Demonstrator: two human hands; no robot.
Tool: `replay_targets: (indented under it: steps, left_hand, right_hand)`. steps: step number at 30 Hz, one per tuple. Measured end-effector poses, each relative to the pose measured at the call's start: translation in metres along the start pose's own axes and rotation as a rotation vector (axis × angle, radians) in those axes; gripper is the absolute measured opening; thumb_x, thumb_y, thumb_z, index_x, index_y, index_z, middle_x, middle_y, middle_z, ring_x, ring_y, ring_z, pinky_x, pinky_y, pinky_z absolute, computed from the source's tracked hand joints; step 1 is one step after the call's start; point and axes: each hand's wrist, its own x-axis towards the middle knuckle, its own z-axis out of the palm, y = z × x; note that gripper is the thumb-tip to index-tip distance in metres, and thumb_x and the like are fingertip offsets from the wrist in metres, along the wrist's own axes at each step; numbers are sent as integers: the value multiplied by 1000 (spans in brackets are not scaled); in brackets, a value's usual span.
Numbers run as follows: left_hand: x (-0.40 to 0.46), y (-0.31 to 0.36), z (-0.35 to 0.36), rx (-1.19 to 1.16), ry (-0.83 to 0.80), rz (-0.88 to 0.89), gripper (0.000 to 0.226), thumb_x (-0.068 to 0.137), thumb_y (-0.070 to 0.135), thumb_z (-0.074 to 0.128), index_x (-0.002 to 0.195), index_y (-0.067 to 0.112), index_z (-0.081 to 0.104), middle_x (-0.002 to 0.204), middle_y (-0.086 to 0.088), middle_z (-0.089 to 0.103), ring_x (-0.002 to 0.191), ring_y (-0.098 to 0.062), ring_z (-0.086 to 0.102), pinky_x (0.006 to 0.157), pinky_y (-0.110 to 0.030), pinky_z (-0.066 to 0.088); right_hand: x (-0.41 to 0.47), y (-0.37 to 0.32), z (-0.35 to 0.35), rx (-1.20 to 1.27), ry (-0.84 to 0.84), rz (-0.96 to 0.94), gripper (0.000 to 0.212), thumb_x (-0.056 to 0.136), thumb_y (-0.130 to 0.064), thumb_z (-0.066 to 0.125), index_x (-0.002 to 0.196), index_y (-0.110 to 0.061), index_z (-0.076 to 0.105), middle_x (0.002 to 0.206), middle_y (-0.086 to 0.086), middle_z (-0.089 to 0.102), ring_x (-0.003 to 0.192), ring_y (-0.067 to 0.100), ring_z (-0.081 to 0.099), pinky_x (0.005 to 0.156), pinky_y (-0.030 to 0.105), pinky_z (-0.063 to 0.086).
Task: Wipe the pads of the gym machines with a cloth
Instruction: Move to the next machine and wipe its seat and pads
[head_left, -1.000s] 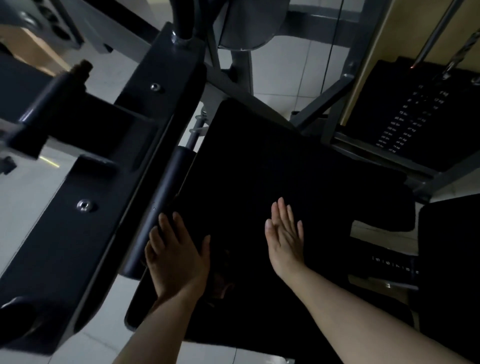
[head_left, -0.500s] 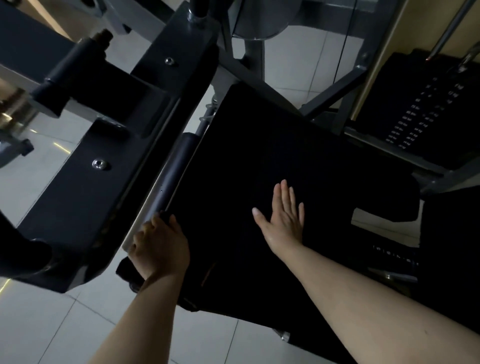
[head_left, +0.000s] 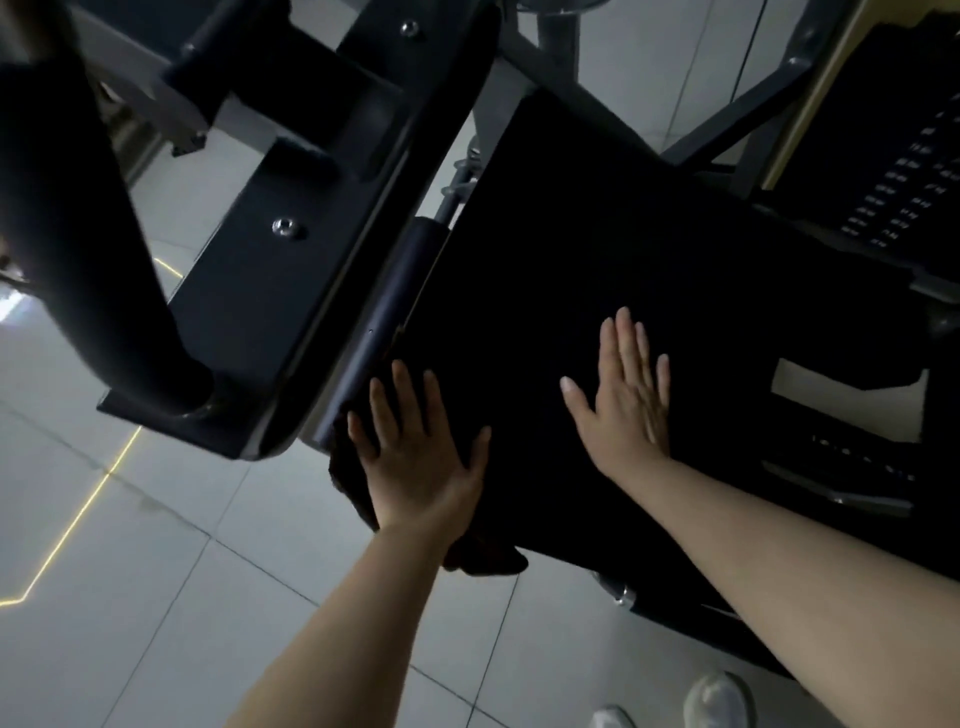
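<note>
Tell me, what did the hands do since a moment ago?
The left hand, curled at the black pad's left edge half a second ago, now lies flat with spread fingers on a dark cloth. The right hand stayed flat on the pad.

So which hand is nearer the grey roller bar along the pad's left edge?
Left. The left hand lies flat at the black pad's left edge, its fingers right beside the roller bar's lower end. The right hand rests flat further in on the pad, clear of the bar.
</note>
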Motion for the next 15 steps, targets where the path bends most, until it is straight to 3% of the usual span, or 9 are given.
replay_targets:
  steps: [3,5,8,11,15]
  left_hand:
    - [17,-9,-7,-154,52,-217,67,96,52,22,151,16,12,156,-7,21,143,-32,15,112,-50,22]
    - [15,-8,-4,-218,122,-313,56,98,39,31,147,12,28,150,-8,35,140,-32,24,108,-49,29]
    - [2,2,8,-302,206,-434,53,94,30,41,144,11,38,155,-14,25,143,-40,14,112,-53,19]
    - [-6,12,13,-384,180,-528,59,93,36,42,145,10,34,159,-15,9,143,-44,1,115,-56,6]
    - [-18,31,11,-414,101,-590,71,90,48,43,147,8,28,159,-16,6,142,-45,-2,114,-60,2]
  right_hand:
    - [-24,-2,14,-84,-42,-65,73,87,-60,1,146,-20,-15,155,-4,-22,141,9,-22,115,36,-15]
    - [-27,-1,21,-103,-42,-49,72,85,-59,-7,145,-20,-16,155,-5,-21,140,8,-22,117,37,-13]
    - [-25,-2,24,-127,-8,-40,71,87,-57,-7,146,-18,-14,155,-4,-19,141,10,-19,118,39,-10]
    - [-26,-3,26,-147,-5,-44,70,88,-57,-7,145,-17,-13,154,-4,-19,141,11,-18,118,40,-8]
    - [-27,-5,22,-152,-25,-43,69,89,-57,-7,145,-17,-14,154,-3,-19,142,12,-17,118,41,-7]
